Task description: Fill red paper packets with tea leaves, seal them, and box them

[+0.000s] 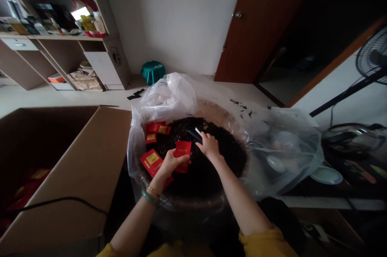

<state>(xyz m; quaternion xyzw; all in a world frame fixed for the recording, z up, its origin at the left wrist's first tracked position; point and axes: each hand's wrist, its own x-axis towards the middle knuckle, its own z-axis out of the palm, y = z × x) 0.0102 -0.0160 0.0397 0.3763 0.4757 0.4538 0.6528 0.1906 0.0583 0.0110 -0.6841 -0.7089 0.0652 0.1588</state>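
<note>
My left hand (170, 163) grips a small red packet (183, 149) with gold print, above a round container (213, 111) lined with clear plastic. Dark loose tea leaves (222, 144) fill much of it. In my right hand (209, 146), just right of the packet, is a dark, narrow tool with a pale strip (198, 131); its exact kind does not show clearly. More red packets (152, 158) lie on the leaves by the left rim, some under my left wrist. Another group of red packets (159, 128) rests farther back along that rim.
Close on the left stands an open cardboard box (105, 148) with red packets inside and a dark cord across its flap. Clear plastic sheeting (287, 160) spreads to the right, near a plate (327, 175). A fan (373, 57) stands at far right; a green bin (153, 72) sits behind.
</note>
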